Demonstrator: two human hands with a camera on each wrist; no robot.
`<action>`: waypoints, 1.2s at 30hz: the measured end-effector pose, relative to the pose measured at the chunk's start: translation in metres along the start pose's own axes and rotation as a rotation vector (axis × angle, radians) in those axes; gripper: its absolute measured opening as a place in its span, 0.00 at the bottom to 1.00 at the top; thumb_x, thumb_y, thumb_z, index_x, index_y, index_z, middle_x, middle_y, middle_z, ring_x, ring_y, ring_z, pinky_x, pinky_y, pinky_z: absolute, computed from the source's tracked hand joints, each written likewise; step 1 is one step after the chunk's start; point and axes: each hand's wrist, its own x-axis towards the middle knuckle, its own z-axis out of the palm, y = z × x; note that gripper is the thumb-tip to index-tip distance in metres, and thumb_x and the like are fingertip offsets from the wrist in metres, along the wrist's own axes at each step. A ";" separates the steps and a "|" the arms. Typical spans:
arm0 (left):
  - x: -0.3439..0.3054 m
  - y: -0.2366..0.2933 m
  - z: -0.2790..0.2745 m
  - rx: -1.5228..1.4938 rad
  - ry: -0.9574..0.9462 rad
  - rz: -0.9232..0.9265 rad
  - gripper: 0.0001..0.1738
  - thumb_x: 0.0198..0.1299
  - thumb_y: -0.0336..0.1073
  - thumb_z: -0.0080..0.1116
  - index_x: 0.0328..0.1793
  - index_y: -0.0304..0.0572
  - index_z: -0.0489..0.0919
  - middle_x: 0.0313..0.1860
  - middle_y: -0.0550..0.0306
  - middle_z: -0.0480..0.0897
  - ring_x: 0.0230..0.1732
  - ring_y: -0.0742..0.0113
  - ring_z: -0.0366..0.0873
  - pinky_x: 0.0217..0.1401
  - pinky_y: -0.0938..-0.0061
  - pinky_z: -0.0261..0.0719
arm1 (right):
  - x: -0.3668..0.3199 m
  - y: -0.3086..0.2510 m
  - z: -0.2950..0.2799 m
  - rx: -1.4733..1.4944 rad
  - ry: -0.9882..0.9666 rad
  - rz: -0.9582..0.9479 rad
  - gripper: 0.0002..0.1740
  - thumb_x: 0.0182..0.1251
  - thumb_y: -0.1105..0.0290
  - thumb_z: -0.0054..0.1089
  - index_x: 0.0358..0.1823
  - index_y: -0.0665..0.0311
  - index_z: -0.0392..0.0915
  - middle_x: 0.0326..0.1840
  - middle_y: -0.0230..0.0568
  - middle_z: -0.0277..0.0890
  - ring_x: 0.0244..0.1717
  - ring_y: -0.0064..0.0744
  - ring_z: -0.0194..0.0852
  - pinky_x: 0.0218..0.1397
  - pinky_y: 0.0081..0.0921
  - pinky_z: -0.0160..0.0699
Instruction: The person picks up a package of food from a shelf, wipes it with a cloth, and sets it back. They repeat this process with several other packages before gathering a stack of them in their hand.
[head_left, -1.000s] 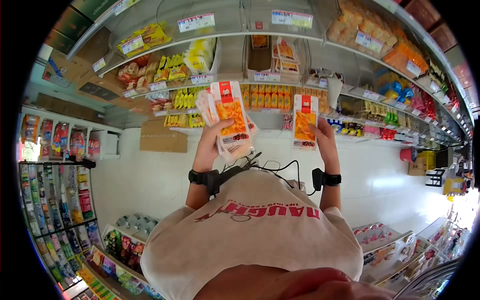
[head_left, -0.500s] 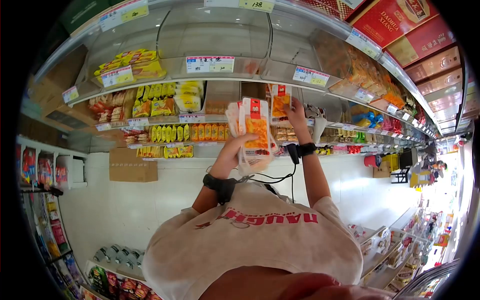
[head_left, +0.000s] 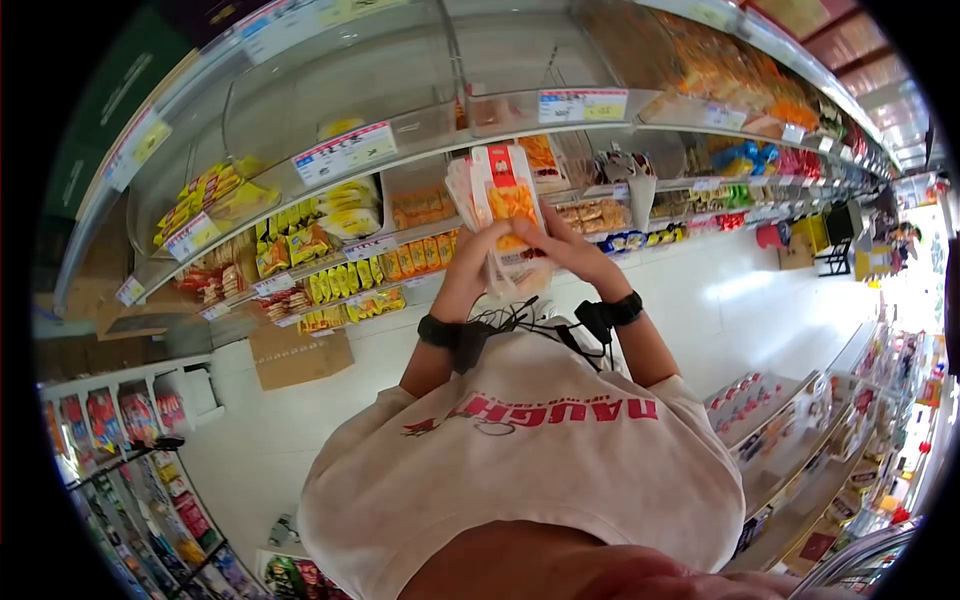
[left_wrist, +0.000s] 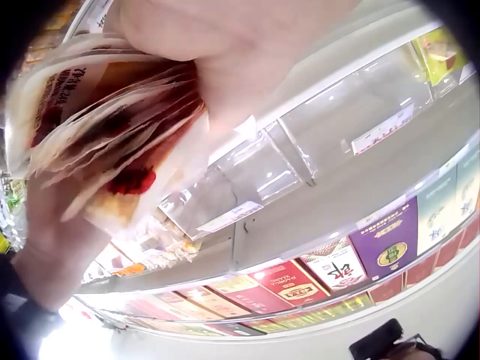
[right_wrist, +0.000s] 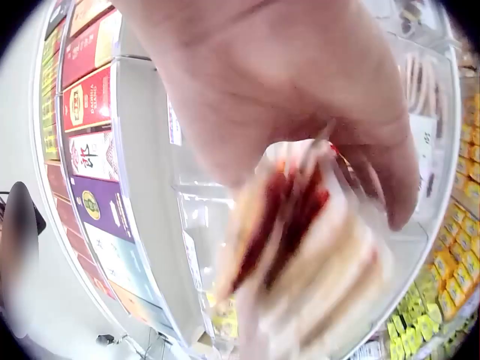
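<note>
In the head view a fanned stack of flat snack packets (head_left: 508, 190), white with a red band and an orange picture, is held upright before the shelf. My left hand (head_left: 468, 270) grips its lower left side. My right hand (head_left: 575, 255) holds the lower right side, thumbs close together on the front. The left wrist view shows the packets (left_wrist: 112, 120) edge-on, layered, under the left hand (left_wrist: 225, 45). In the right wrist view the right hand (right_wrist: 292, 90) curls over the blurred packets (right_wrist: 315, 262). More of the same packets (head_left: 541, 158) lie in a shelf bin just behind.
Clear bins with price tags (head_left: 345, 152) line the shelf above. Yellow snack packs (head_left: 350, 210) and orange packs (head_left: 420, 255) fill bins at the left. A cardboard box (head_left: 300, 358) lies on the floor. Low shelving (head_left: 800, 440) stands at the lower right.
My right hand, earlier holding a single packet apart and then at the bin, has come in to the stack in my left hand. The view has turned and the shelf appears tilted.
</note>
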 end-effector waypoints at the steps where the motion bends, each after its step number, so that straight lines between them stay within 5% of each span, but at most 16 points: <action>1: 0.001 0.001 0.007 0.006 -0.007 0.016 0.26 0.63 0.31 0.63 0.67 0.34 0.73 0.58 0.50 0.82 0.55 0.62 0.83 0.54 0.68 0.85 | -0.004 -0.010 0.003 0.123 -0.009 -0.019 0.44 0.76 0.46 0.55 0.79 0.69 0.51 0.71 0.49 0.66 0.68 0.33 0.67 0.71 0.29 0.66; 10: 0.042 -0.041 0.038 0.280 0.167 0.120 0.27 0.67 0.46 0.66 0.64 0.36 0.77 0.54 0.53 0.84 0.49 0.68 0.84 0.49 0.75 0.83 | -0.033 -0.002 -0.038 0.803 -0.164 0.086 0.36 0.75 0.61 0.62 0.77 0.62 0.55 0.68 0.37 0.69 0.64 0.23 0.71 0.63 0.26 0.76; 13: 0.056 -0.057 0.061 0.268 0.107 0.127 0.30 0.71 0.53 0.60 0.67 0.37 0.75 0.56 0.54 0.83 0.51 0.69 0.83 0.50 0.75 0.83 | -0.050 -0.001 -0.061 0.785 -0.080 0.048 0.36 0.75 0.62 0.63 0.77 0.60 0.54 0.69 0.37 0.69 0.63 0.24 0.72 0.62 0.27 0.77; 14: 0.057 -0.058 0.070 0.146 0.078 0.035 0.32 0.75 0.58 0.50 0.69 0.37 0.72 0.59 0.54 0.82 0.55 0.67 0.83 0.54 0.72 0.83 | -0.053 0.003 -0.066 0.789 -0.068 0.008 0.38 0.74 0.62 0.63 0.77 0.62 0.53 0.69 0.38 0.68 0.65 0.25 0.70 0.65 0.28 0.74; 18: 0.068 -0.066 0.086 0.212 0.067 -0.043 0.31 0.78 0.57 0.40 0.69 0.37 0.72 0.60 0.48 0.81 0.58 0.60 0.83 0.59 0.67 0.83 | -0.059 0.015 -0.080 0.657 0.101 -0.144 0.40 0.72 0.63 0.65 0.77 0.66 0.51 0.69 0.41 0.67 0.69 0.27 0.65 0.70 0.28 0.68; 21: 0.069 -0.069 0.107 0.216 0.012 -0.050 0.32 0.77 0.58 0.42 0.70 0.37 0.72 0.61 0.48 0.81 0.58 0.59 0.83 0.59 0.66 0.83 | -0.055 0.025 -0.078 0.652 0.309 -0.268 0.40 0.73 0.63 0.65 0.76 0.68 0.51 0.70 0.41 0.66 0.68 0.27 0.66 0.69 0.28 0.69; 24: 0.070 -0.071 0.131 0.105 -0.069 -0.150 0.31 0.75 0.56 0.50 0.70 0.38 0.72 0.61 0.51 0.81 0.57 0.61 0.83 0.58 0.67 0.84 | -0.052 0.045 -0.087 0.621 0.375 -0.384 0.38 0.73 0.63 0.64 0.75 0.68 0.53 0.68 0.42 0.68 0.65 0.27 0.68 0.67 0.28 0.71; 27: 0.054 -0.084 0.163 0.310 -0.041 -0.106 0.30 0.71 0.52 0.59 0.70 0.40 0.72 0.59 0.54 0.82 0.55 0.65 0.83 0.55 0.68 0.85 | -0.066 0.049 -0.103 0.475 0.334 -0.379 0.35 0.73 0.62 0.63 0.73 0.68 0.58 0.62 0.42 0.74 0.60 0.26 0.72 0.63 0.28 0.75; 31: 0.071 -0.110 0.144 0.405 0.000 -0.282 0.26 0.67 0.47 0.65 0.67 0.43 0.77 0.56 0.58 0.82 0.53 0.67 0.83 0.49 0.70 0.85 | -0.086 0.052 -0.129 -0.039 0.382 -0.401 0.37 0.68 0.53 0.65 0.69 0.70 0.62 0.58 0.58 0.78 0.59 0.51 0.79 0.60 0.40 0.77; 32: 0.075 -0.117 0.143 0.361 0.048 -0.298 0.25 0.66 0.46 0.66 0.65 0.44 0.78 0.56 0.58 0.83 0.52 0.67 0.83 0.50 0.69 0.85 | -0.087 0.050 -0.137 -0.060 0.300 -0.334 0.46 0.64 0.49 0.66 0.73 0.72 0.57 0.60 0.66 0.75 0.59 0.63 0.76 0.62 0.45 0.76; 35: 0.081 -0.128 0.137 0.329 0.087 -0.260 0.25 0.66 0.45 0.66 0.66 0.43 0.78 0.55 0.58 0.83 0.52 0.67 0.83 0.52 0.68 0.85 | -0.085 0.062 -0.126 -0.068 0.549 -0.291 0.53 0.63 0.47 0.66 0.77 0.76 0.49 0.62 0.70 0.72 0.60 0.64 0.75 0.64 0.44 0.74; 36: 0.083 -0.130 0.139 0.299 0.043 -0.251 0.26 0.66 0.44 0.66 0.66 0.43 0.77 0.57 0.58 0.83 0.54 0.66 0.83 0.55 0.66 0.84 | -0.094 0.053 -0.133 0.052 0.454 -0.180 0.60 0.62 0.46 0.68 0.79 0.79 0.42 0.65 0.75 0.67 0.64 0.65 0.72 0.67 0.44 0.72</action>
